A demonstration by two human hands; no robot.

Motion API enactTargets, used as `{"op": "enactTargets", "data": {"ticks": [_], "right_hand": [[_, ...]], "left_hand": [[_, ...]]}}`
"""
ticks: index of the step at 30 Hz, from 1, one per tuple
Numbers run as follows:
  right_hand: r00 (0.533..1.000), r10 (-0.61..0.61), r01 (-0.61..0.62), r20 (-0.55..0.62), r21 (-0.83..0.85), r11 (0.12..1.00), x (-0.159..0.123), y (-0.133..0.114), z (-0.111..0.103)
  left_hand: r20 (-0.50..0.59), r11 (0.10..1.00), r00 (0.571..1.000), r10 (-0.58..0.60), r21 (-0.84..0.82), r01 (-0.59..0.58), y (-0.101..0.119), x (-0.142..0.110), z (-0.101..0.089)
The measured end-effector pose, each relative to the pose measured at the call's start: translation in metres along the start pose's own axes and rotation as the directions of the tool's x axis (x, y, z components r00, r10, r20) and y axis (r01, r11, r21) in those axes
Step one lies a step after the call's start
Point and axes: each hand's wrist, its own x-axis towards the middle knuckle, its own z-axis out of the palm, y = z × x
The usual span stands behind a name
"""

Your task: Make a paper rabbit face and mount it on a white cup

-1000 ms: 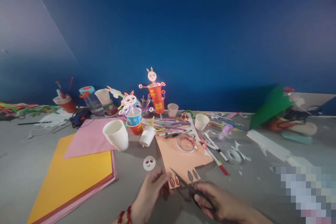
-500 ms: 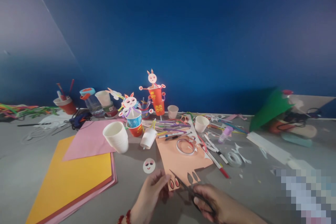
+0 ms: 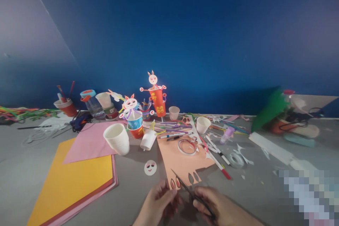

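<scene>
My left hand [image 3: 159, 203] is closed on the lower edge of a peach-coloured sheet of paper [image 3: 185, 164], thumb on top. Two drawn red ear shapes with dark outlines [image 3: 175, 183] are beside that thumb. In my right hand [image 3: 213, 199] is a pair of dark scissors [image 3: 192, 192]. Its blades point up and left, lying across the sheet next to the right ear shape. Two leaf-shaped holes [image 3: 193, 177] mark the paper further right. A round white paper face [image 3: 150, 167] lies on the grey table above my left hand.
Orange and pink paper sheets [image 3: 76, 173] lie at the left, near a white cup stack [image 3: 116, 139]. Paper-cup figures [image 3: 156, 100] stand behind. Markers [image 3: 217, 162], a clear tape roll [image 3: 236, 160] and paper scraps are on the right. A blue panel [image 3: 169, 42] rises at the back.
My left thumb and fingers have shifted down and right along the paper's lower edge. The ear-shape corner has moved slightly up, and the scissors have moved only slightly.
</scene>
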Motion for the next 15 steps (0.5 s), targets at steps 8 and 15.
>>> {"op": "enactTargets", "data": {"ticks": [8,15], "right_hand": [[0.999,0.042,-0.044,0.02,0.105,0.993,-0.002,-0.02,0.006],[1.0,0.012,-0.012,0.0,0.102,0.995,-0.017,-0.027,0.014]], "left_hand": [[-0.015,0.999,0.999,0.034,-0.015,-0.035,-0.004,0.001,0.0],[-0.019,0.998,0.998,0.06,-0.011,-0.06,0.0,0.0,0.004]]}}
